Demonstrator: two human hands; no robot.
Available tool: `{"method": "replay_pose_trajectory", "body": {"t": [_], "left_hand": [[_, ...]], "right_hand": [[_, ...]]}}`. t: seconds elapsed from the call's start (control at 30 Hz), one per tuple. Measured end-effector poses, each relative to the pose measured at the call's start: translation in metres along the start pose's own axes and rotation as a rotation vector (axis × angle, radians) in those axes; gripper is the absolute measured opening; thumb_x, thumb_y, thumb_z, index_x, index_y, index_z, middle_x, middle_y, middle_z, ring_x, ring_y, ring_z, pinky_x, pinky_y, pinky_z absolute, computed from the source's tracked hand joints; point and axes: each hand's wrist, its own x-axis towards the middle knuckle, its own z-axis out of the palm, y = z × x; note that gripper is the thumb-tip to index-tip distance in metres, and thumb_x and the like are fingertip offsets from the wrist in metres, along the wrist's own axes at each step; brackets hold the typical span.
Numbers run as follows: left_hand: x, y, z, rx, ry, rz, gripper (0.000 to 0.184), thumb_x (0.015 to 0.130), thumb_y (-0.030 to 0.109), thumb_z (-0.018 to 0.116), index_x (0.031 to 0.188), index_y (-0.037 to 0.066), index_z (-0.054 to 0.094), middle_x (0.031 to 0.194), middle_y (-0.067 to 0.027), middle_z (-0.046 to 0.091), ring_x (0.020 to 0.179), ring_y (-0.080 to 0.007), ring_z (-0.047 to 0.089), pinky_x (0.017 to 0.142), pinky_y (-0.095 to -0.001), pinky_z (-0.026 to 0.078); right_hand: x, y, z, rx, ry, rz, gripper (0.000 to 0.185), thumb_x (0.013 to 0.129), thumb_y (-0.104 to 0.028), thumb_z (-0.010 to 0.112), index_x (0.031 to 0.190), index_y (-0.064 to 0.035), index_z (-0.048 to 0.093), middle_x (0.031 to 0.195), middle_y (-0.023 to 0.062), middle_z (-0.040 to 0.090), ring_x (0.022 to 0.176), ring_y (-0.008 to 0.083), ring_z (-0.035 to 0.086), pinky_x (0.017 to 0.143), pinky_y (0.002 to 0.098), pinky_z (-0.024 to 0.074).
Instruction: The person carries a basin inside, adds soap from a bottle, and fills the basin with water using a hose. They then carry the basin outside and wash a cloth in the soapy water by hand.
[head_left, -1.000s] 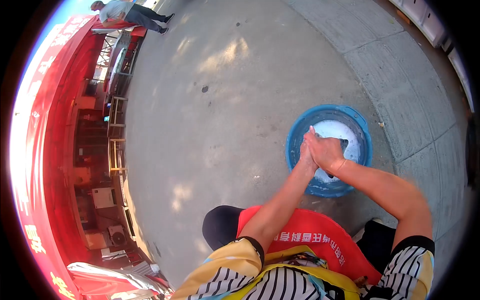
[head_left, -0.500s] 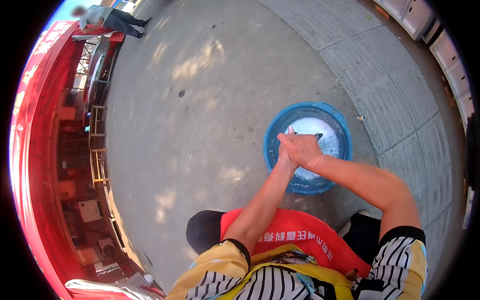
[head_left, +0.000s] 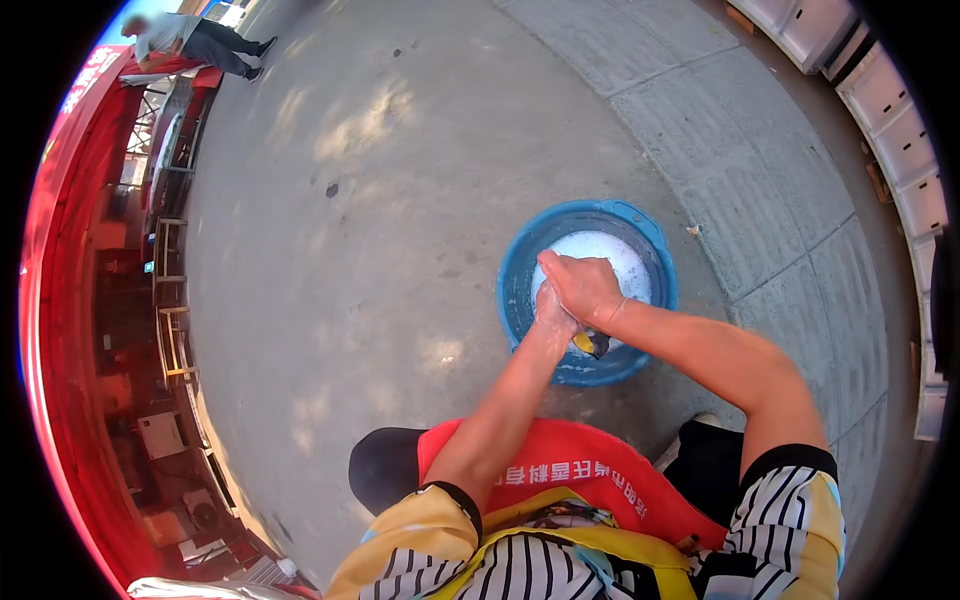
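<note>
A round blue plastic basin (head_left: 516, 330) of foamy water (head_left: 615, 258) sits on the ground in front of me. Over it my right hand (head_left: 588, 288) and my left hand (head_left: 552, 306) are closed together, the right one lying across the left. Both are wet, with suds on the skin. From beneath them pokes a small wet yellow-and-dark piece (head_left: 592, 344), which looks like cloth; the rest of it is hidden in my grip.
Grey concrete (head_left: 360, 230) surrounds the basin, with paving slabs (head_left: 740, 170) to the right. White crates (head_left: 900, 140) line the far right. A red-canopied stall (head_left: 75, 240) with benches (head_left: 172, 340) runs along the left. Another person (head_left: 190, 42) stands at the upper left.
Dark bits showed beyond my hands before; now a yellow-and-dark end shows on the near side, below them. My hands have turned against each other. The whole view has shifted slightly.
</note>
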Motion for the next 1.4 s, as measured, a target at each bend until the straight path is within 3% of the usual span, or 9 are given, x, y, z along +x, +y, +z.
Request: {"method": "replay_pose_trajectory", "body": {"t": [0.07,0.3,0.57,0.67,0.8,0.93,1.07,1.23,1.4], "left_hand": [[0.003,0.003,-0.014,-0.538,-0.224,-0.105,0.049,0.088,0.049,0.043,0.118,0.011,0.046,0.115,-0.0070,0.054,0.100,-0.0251,0.054,0.084,-0.0429,0.045],[0.012,0.035,-0.036,-0.431,-0.144,-0.097,0.055,0.088,0.048,0.043,0.114,0.000,0.050,0.114,-0.0161,0.055,0.103,-0.0318,0.054,0.092,-0.0459,0.041],[0.016,0.039,-0.050,-0.271,0.071,0.007,0.033,0.088,0.022,0.049,0.112,0.001,0.051,0.113,-0.0156,0.055,0.105,-0.0292,0.053,0.090,-0.0426,0.042],[0.016,0.043,-0.056,0.804,-0.032,0.293,0.036,0.079,0.003,0.049,0.115,0.000,0.050,0.115,-0.0144,0.054,0.109,-0.0259,0.051,0.091,-0.0373,0.041],[-0.003,0.054,-0.034,0.370,-0.327,0.129,0.043,0.075,0.001,0.051,0.118,0.000,0.047,0.108,-0.0059,0.055,0.100,-0.0175,0.052,0.087,-0.0283,0.040],[0.015,0.056,-0.056,0.764,-0.247,0.167,0.028,0.084,0.021,0.057,0.102,0.000,0.054,0.096,-0.0061,0.058,0.091,-0.0128,0.053,0.081,-0.0274,0.042],[0.016,0.035,-0.045,-0.015,-0.222,0.126,0.025,0.090,0.026,0.050,0.100,0.004,0.055,0.097,-0.0069,0.059,0.090,-0.0168,0.056,0.082,-0.0322,0.044],[0.015,0.023,-0.032,-0.100,-0.066,0.004,0.029,0.090,0.030,0.047,0.107,0.006,0.053,0.100,-0.0089,0.059,0.089,-0.0217,0.059,0.070,-0.0408,0.053],[0.029,0.009,-0.044,-0.462,0.125,-0.156,0.044,0.085,0.054,0.047,0.062,0.016,0.047,0.062,-0.0032,0.053,0.054,-0.0166,0.048,0.047,-0.0364,0.040]], "right_hand": [[0.002,-0.001,-0.001,-0.068,-0.090,0.024,0.015,0.086,-0.022,0.046,0.094,-0.0098,0.049,0.078,0.0131,0.062,0.065,0.0340,0.059,0.055,0.0458,0.0451],[0.022,0.093,-0.055,0.768,-0.337,0.900,0.036,0.083,-0.038,0.058,0.092,-0.0037,0.061,0.086,0.0133,0.062,0.084,0.0231,0.060,0.073,0.0391,0.0459],[0.012,0.086,-0.076,1.287,-0.510,0.740,0.049,0.083,-0.020,0.061,0.120,0.0031,0.041,0.109,0.0093,0.054,0.097,0.0167,0.054,0.084,0.0329,0.0441],[0.018,0.072,-0.075,1.393,-0.542,0.763,0.035,0.086,-0.017,0.057,0.115,-0.0012,0.046,0.106,0.0056,0.055,0.098,0.0136,0.053,0.084,0.0301,0.0438],[0.022,0.071,-0.043,1.448,-0.518,0.750,0.030,0.086,-0.018,0.057,0.110,-0.0024,0.048,0.102,0.0060,0.055,0.097,0.0135,0.053,0.084,0.0303,0.0444],[0.022,0.077,-0.062,1.187,-0.706,0.596,0.051,0.080,-0.017,0.064,0.123,-0.0033,0.040,0.105,0.0116,0.055,0.100,0.0190,0.053,0.085,0.0334,0.0433],[0.021,0.080,-0.052,1.038,-0.810,0.559,0.034,0.079,-0.013,0.064,0.110,-0.0035,0.054,0.087,0.0071,0.060,0.092,0.0157,0.055,0.083,0.0325,0.0427],[0.012,0.081,0.001,0.368,-0.029,0.264,0.027,0.079,-0.018,0.061,0.097,-0.0013,0.050,0.085,0.0195,0.060,0.078,0.0310,0.060,0.067,0.0395,0.0455],[-0.009,-0.018,0.013,-0.022,-0.050,-0.031,0.042,0.082,-0.032,0.056,0.109,-0.0058,0.038,0.063,0.0169,0.059,0.054,0.0361,0.058,0.046,0.0477,0.0422]]}}
